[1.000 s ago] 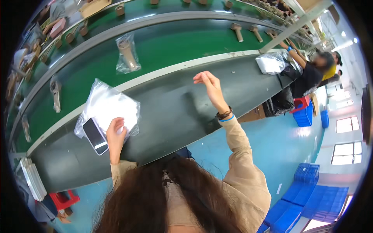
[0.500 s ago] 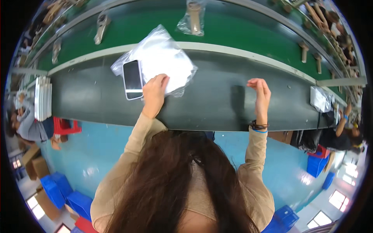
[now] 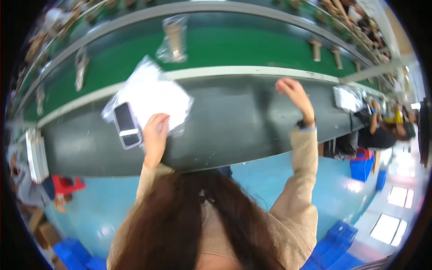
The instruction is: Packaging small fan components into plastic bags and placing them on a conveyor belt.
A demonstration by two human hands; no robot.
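Observation:
A stack of clear and white plastic bags (image 3: 155, 96) lies on the dark bench, its far edge overlapping the pale rail. On its left part rests a phone (image 3: 125, 120) with a dark screen, a light case and a white strip across it. My left hand (image 3: 155, 137) is at the near edge of the bags, thumb and fingers drawn together on the plastic, just right of the phone. Away to the right, my right hand (image 3: 294, 95) hovers above the bench near the rail, fingers loosely bent and somewhat blurred, with nothing visible in them.
Beyond the rail (image 3: 252, 70) runs a green conveyor belt (image 3: 243, 45) carrying a bagged tan handheld device (image 3: 174, 41) and several others. White slats (image 3: 36, 155) stand at the bench's left end, a plastic-wrapped bundle (image 3: 347, 98) at its right. People sit at both sides.
The view has turned, so bench and bags appear lower and further left. My right hand has reached further forward, toward the rail. My left hand stays at the bags.

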